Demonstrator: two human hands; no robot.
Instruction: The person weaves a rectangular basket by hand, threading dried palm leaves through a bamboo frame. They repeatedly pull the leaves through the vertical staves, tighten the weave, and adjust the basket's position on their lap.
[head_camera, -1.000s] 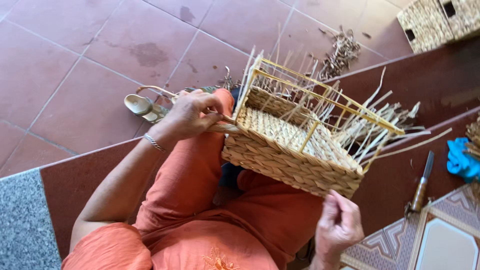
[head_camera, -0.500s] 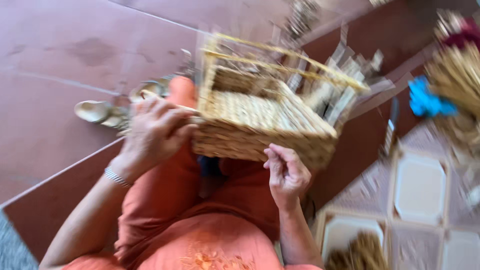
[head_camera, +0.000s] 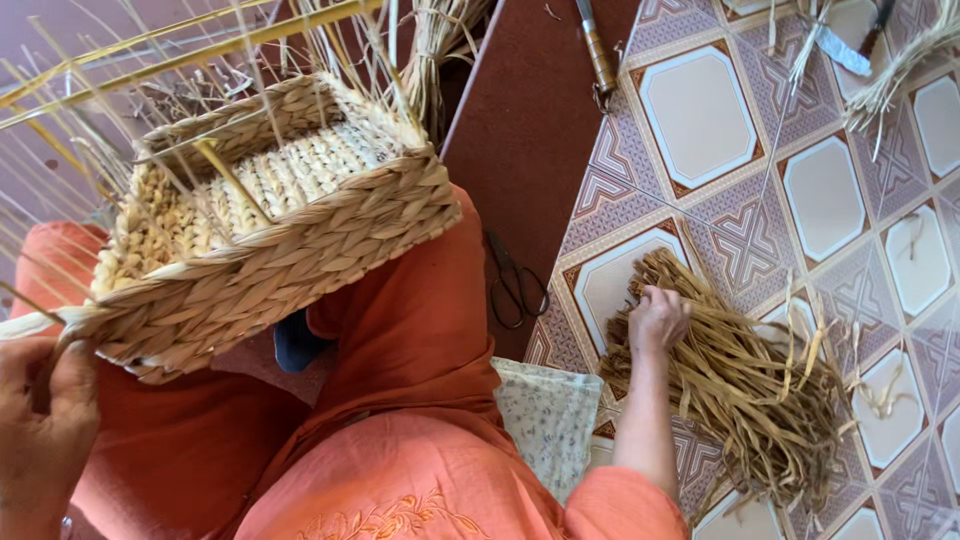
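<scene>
Right hand (head_camera: 657, 318) left the basket (head_camera: 270, 240); outstretched, fingers grasping dried strips (head_camera: 745, 380).

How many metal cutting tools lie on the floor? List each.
3: black scissors beside the orange-clad leg, wooden-handled tool on the dark red strip, silver blade top right. Others may be hidden.

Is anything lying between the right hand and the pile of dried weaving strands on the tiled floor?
Nothing visible does. The right hand is already on the near edge of the pile of dried strands, fingers among them. The black scissors lie off to the side, apart from the hand.
</scene>
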